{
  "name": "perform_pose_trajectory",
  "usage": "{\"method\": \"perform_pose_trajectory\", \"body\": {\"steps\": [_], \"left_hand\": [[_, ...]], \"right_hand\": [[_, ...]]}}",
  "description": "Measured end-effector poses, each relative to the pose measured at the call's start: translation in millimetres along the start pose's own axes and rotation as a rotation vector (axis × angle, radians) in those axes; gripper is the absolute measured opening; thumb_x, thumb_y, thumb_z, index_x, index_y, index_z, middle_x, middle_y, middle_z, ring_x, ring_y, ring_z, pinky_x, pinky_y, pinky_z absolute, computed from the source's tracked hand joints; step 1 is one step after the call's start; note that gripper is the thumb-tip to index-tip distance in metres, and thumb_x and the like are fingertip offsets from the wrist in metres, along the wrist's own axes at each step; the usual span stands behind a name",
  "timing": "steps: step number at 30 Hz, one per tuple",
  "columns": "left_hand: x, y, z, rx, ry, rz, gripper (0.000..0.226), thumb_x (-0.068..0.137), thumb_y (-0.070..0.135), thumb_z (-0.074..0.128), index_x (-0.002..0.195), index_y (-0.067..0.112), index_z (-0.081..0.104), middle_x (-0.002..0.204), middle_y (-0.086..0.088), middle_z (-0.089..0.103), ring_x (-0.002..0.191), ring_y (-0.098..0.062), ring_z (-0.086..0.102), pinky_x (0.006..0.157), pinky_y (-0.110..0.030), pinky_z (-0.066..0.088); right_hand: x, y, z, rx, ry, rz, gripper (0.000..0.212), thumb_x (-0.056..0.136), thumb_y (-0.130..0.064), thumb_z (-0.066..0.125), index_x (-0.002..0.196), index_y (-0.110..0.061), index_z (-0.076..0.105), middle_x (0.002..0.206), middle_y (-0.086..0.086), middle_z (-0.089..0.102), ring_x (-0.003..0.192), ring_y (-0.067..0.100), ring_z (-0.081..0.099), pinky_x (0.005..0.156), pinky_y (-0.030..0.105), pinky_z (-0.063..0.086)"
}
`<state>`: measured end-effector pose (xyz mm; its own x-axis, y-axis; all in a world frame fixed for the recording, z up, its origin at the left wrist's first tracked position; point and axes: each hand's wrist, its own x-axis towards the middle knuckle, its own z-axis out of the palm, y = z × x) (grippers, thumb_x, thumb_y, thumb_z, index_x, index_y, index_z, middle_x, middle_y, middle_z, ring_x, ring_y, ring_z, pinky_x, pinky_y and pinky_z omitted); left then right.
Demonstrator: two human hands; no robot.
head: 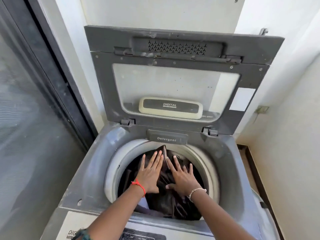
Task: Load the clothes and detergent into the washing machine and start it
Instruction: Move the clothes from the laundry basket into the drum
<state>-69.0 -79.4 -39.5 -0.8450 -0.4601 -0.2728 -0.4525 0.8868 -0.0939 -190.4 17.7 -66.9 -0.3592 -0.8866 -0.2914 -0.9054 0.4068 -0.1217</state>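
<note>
A grey top-loading washing machine (97, 170) stands before me with its lid (174, 78) raised against the wall. Dark brown clothes (166, 203) fill the round drum. My left hand (150, 172) lies flat on the clothes with straight, spread fingers. Beside it, my right hand (181, 175) presses on the same heap, fingers also spread. A drawer labelled Detergent (166, 139) sits shut at the drum's back rim. No detergent container is in view.
A dark-framed glass door (34, 118) runs along the left. White walls close in behind and on the right (285, 153). The machine's control panel (142, 236) shows at the bottom edge, partly behind my arms.
</note>
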Motion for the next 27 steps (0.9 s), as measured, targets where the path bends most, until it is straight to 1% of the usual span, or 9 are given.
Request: {"method": "perform_pose_trajectory", "body": {"steps": [3,5,9,12,15,18,21,24,27], "left_hand": [[4.9,6.8,1.0,-0.037,-0.024,0.021,0.123,0.070,0.054,0.066,0.143,0.009,-0.021,0.153,-0.006,-0.026,0.135,-0.017,-0.031,0.104,-0.052,-0.021],[10.2,17.0,-5.2,-0.092,0.006,0.048,0.124,0.070,0.058,0.064,0.137,0.010,-0.029,0.151,-0.002,-0.030,0.132,-0.015,-0.034,0.106,-0.054,-0.019],[20.5,57.1,-39.1,-0.202,0.115,0.188,0.113,0.078,0.058,0.056,0.137,0.014,-0.031,0.146,0.004,-0.038,0.134,-0.015,-0.034,0.112,-0.054,-0.015],[33.0,104.0,-71.3,-0.259,0.231,0.318,0.105,0.084,0.054,0.052,0.140,0.017,-0.029,0.147,0.005,-0.038,0.137,-0.013,-0.032,0.113,-0.053,-0.014],[50.4,165.3,-101.3,-0.345,0.308,0.458,0.104,0.085,0.048,0.054,0.140,0.020,-0.030,0.146,0.008,-0.038,0.137,-0.011,-0.031,0.111,-0.048,-0.018],[74.6,236.9,-118.2,-0.396,0.340,0.574,0.105,0.084,0.045,0.056,0.139,0.022,-0.030,0.143,0.011,-0.039,0.137,-0.009,-0.030,0.110,-0.048,-0.017],[105.0,306.6,-112.4,-0.376,0.309,0.629,0.104,0.083,0.043,0.058,0.141,0.017,-0.025,0.150,0.007,-0.029,0.139,-0.010,-0.024,0.111,-0.050,-0.014],[145.3,368.3,-84.0,-0.290,0.229,0.665,0.102,0.082,0.042,0.059,0.145,0.013,-0.016,0.155,0.001,-0.021,0.142,-0.014,-0.019,0.112,-0.054,-0.010],[191.8,415.3,-29.1,-0.236,0.095,0.682,0.104,0.080,0.037,0.061,0.145,0.013,-0.017,0.155,0.001,-0.021,0.141,-0.013,-0.019,0.113,-0.057,-0.008]], "right_hand": [[-7.5,12.4,-4.7,-0.003,-0.034,0.029,0.090,0.083,-0.062,0.045,0.143,-0.036,-0.015,0.157,0.009,-0.004,0.127,0.038,0.043,0.108,0.053,0.023],[-16.5,22.4,-17.1,0.014,0.039,0.052,0.084,0.087,-0.060,0.041,0.145,-0.031,-0.011,0.156,0.009,0.011,0.122,0.034,0.049,0.101,0.045,0.035],[-50.8,56.5,-58.9,0.255,0.362,0.054,0.073,0.093,-0.044,0.044,0.148,-0.024,-0.001,0.142,0.007,0.044,0.119,0.028,0.052,0.091,0.037,0.044],[-89.3,104.4,-85.1,0.462,0.609,0.130,0.068,0.093,-0.038,0.046,0.147,-0.019,0.010,0.138,0.008,0.050,0.113,0.030,0.057,0.087,0.039,0.046],[-127.9,171.5,-86.7,0.612,0.780,0.315,0.065,0.091,-0.028,0.054,0.144,-0.015,0.019,0.137,0.009,0.051,0.110,0.034,0.058,0.088,0.038,0.044],[-166.6,237.3,-62.7,0.637,0.794,0.481,0.064,0.090,-0.024,0.056,0.143,-0.011,0.023,0.134,0.011,0.053,0.107,0.035,0.060,0.087,0.037,0.045],[-194.6,285.9,-16.3,0.666,0.713,0.573,0.065,0.090,-0.025,0.057,0.143,-0.012,0.022,0.135,0.014,0.052,0.097,0.038,0.064,0.085,0.038,0.047],[-205.2,324.9,42.6,0.705,0.609,0.630,0.068,0.089,-0.028,0.057,0.145,-0.016,0.020,0.138,0.009,0.049,0.108,0.032,0.060,0.088,0.037,0.045],[-202.0,355.9,104.4,0.770,0.502,0.660,0.072,0.088,-0.023,0.058,0.146,-0.017,0.016,0.136,0.010,0.050,0.113,0.032,0.056,0.090,0.040,0.046]]}}
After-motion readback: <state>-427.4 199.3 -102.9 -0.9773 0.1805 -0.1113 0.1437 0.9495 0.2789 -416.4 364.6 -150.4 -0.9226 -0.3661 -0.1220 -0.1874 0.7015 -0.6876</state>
